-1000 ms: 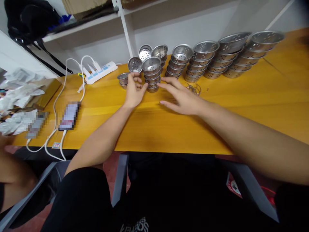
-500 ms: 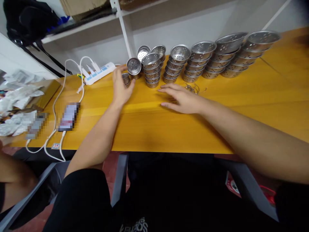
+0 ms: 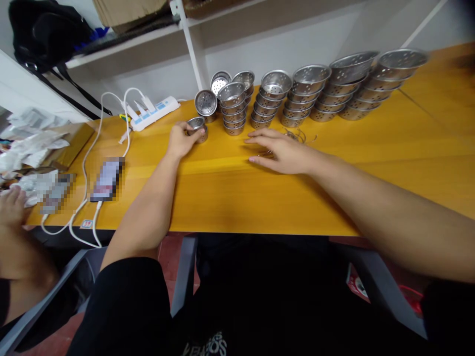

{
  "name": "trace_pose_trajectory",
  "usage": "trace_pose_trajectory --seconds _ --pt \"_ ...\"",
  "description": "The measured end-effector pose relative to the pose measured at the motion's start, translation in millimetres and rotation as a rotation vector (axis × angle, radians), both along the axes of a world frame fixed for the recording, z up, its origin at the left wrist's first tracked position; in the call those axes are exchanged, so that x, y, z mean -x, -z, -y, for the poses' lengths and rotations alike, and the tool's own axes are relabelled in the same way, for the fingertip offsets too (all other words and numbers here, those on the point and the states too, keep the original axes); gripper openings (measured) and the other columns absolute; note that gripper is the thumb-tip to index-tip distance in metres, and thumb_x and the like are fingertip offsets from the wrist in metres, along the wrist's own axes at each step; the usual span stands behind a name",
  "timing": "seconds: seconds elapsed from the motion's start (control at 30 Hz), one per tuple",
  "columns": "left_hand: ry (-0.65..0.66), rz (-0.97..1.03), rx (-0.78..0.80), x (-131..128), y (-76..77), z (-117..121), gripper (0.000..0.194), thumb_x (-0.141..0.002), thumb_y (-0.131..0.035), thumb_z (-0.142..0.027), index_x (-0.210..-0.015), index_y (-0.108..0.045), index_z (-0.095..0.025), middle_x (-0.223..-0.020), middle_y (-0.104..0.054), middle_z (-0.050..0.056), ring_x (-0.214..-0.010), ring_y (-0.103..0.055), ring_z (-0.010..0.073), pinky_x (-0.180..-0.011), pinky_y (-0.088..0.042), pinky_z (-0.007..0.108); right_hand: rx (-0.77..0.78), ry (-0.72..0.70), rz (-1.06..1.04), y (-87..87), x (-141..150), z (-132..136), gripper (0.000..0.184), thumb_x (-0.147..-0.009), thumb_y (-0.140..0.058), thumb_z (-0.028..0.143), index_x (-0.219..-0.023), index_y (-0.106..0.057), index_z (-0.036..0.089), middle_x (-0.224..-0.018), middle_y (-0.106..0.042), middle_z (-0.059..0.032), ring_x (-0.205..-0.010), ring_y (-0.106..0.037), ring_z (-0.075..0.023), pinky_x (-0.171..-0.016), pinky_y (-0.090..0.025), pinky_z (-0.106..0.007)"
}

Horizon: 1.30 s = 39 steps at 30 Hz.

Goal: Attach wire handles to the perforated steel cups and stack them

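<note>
My left hand (image 3: 182, 140) is closed around a small perforated metal cup (image 3: 201, 135), thumb on its near side and fingers at its far left rim. The cup stands on the wooden table, mouth up. Behind it, another perforated cup (image 3: 206, 103) is tilted with its holed bottom showing. My right hand (image 3: 280, 151) rests on the table with fingers stretched out and apart, holding nothing. Beside it lie some thin metal wire loops (image 3: 297, 134), partly hidden by the hand. Just beyond its fingertips rises a stack of perforated metal cups (image 3: 234, 116).
More stacks of perforated cups (image 3: 274, 85) run along the back, including tall ones at the right (image 3: 397, 74). On the left are a white power strip (image 3: 158, 112), cables, a phone (image 3: 107, 179) and plastic bags (image 3: 27, 143). Another person's hand (image 3: 12, 205) is at the far left.
My left hand has come down and toward me from behind the small cup, and the cup has moved slightly nearer with it. My right hand is nearly still. The other person's hand has appeared.
</note>
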<state>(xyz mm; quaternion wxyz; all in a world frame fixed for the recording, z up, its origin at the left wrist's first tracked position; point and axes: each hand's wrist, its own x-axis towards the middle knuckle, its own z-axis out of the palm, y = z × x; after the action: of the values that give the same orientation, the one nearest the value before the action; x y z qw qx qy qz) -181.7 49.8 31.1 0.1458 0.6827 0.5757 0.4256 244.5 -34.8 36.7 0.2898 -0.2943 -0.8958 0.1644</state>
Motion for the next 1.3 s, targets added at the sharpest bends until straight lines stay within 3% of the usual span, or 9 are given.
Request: trace_pose_trajectory --seconds 0.07,0.17,0.3,0.43,0.53,0.73,1.0,1.13,1.3 --pt "-0.012 -0.020 0.026 -7.2 0.4 7.9 0.049 -0.089 -0.115 -0.037 -0.106 -0.071 -0.027 -0.114 -0.076 0.006 -0.114 -0.079 0.0307 -0.124 -0.068 0.061 0.013 -0.003 -0.001 -1.5 -0.3 0.6 0.067 -0.122 -0.076 0.067 -0.174 -0.085 0.026 -0.176 -0.079 -0.0239 -0.164 -0.076 -0.0555 -0.143 -0.060 -0.085" --pt "0.103 -0.005 0.013 -18.1 2.4 17.1 0.095 -0.077 -0.126 -0.040 -0.150 -0.067 -0.029 -0.137 -0.079 0.009 -0.139 -0.084 0.0384 -0.136 -0.066 0.066 0.020 -0.004 -0.013 -4.1 0.2 2.1 0.063 -0.122 -0.078 0.066 -0.173 -0.086 0.030 -0.175 -0.080 -0.0215 -0.164 -0.076 -0.0551 -0.143 -0.059 -0.085" --pt "0.314 -0.046 -0.106 -26.5 1.1 20.7 0.124 -0.076 -0.126 -0.070 -0.172 -0.056 -0.035 -0.172 -0.073 0.017 -0.170 -0.074 0.0464 -0.151 -0.057 0.071 -0.009 -0.011 -0.073 -8.7 2.7 5.9 0.061 -0.124 -0.076 0.065 -0.175 -0.084 0.032 -0.174 -0.081 -0.0197 -0.163 -0.077 -0.0530 -0.144 -0.060 -0.083" --pt "0.440 -0.075 -0.242 -41.4 -7.8 29.8 0.120 -0.081 -0.116 -0.090 -0.172 -0.058 -0.035 -0.177 -0.071 0.016 -0.172 -0.072 0.0486 -0.152 -0.057 0.073 -0.100 -0.035 -0.144 -12.7 7.7 10.5 0.062 -0.126 -0.073 0.059 -0.181 -0.078 0.032 -0.173 -0.081 -0.0186 -0.159 -0.078 -0.0501 -0.141 -0.063 -0.079" --pt "0.543 -0.084 -0.256 -65.0 -14.7 50.5 0.114 -0.086 -0.112 -0.090 -0.171 -0.060 -0.036 -0.175 -0.074 0.015 -0.169 -0.075 0.0471 -0.149 -0.062 0.071 -0.197 -0.074 -0.169 -14.5 13.0 14.7 0.060 -0.126 -0.073 0.054 -0.183 -0.075 0.036 -0.167 -0.078 -0.0173 -0.153 -0.078 -0.0466 -0.133 -0.067 -0.074" --pt "0.708 0.050 0.029 -101.8 -23.1 93.1 0.103 -0.084 -0.120 -0.067 -0.163 -0.062 -0.033 -0.161 -0.085 0.013 -0.148 -0.090 0.0360 -0.131 -0.075 0.054 -0.159 -0.133 0.043 -21.6 20.2 29.9 0.040 -0.116 -0.078 0.044 -0.154 -0.088 0.034 -0.165 -0.066 -0.0177 -0.119 -0.076 -0.0380 -0.110 -0.072 -0.063" --pt "0.757 0.108 0.165 -92.2 -32.6 92.4 0.090 -0.079 -0.121 -0.077 -0.142 -0.078 -0.029 -0.145 -0.091 0.010 -0.133 -0.092 0.0312 -0.122 -0.075 0.049 -0.123 -0.131 0.061 -20.1 13.8 25.5 0.024 -0.119 -0.078 0.050 -0.131 -0.088 0.032 -0.156 -0.065 -0.0168 -0.122 -0.073 -0.0394 -0.113 -0.071 -0.065" --pt "0.716 0.047 0.153 -88.0 -35.6 90.7 0.090 -0.079 -0.120 -0.077 -0.142 -0.080 -0.028 -0.134 -0.092 0.008 -0.116 -0.091 0.0280 -0.105 -0.075 0.044 -0.051 -0.126 -0.058 -20.3 14.5 22.2 0.033 -0.123 -0.076 0.064 -0.126 -0.085 0.032 -0.151 -0.073 -0.0170 -0.132 -0.075 -0.0424 -0.122 -0.068 -0.067" --pt "0.720 0.024 0.127 -89.7 -36.9 93.4 0.085 -0.078 -0.121 -0.066 -0.144 -0.082 -0.029 -0.140 -0.090 0.009 -0.123 -0.089 0.0291 -0.107 -0.073 0.045 -0.015 -0.142 -0.179 -19.8 16.3 18.3 0.042 -0.117 -0.087 0.071 -0.112 -0.081 0.031 -0.144 -0.081 -0.0147 -0.129 -0.078 -0.0418 -0.117 -0.068 -0.063"
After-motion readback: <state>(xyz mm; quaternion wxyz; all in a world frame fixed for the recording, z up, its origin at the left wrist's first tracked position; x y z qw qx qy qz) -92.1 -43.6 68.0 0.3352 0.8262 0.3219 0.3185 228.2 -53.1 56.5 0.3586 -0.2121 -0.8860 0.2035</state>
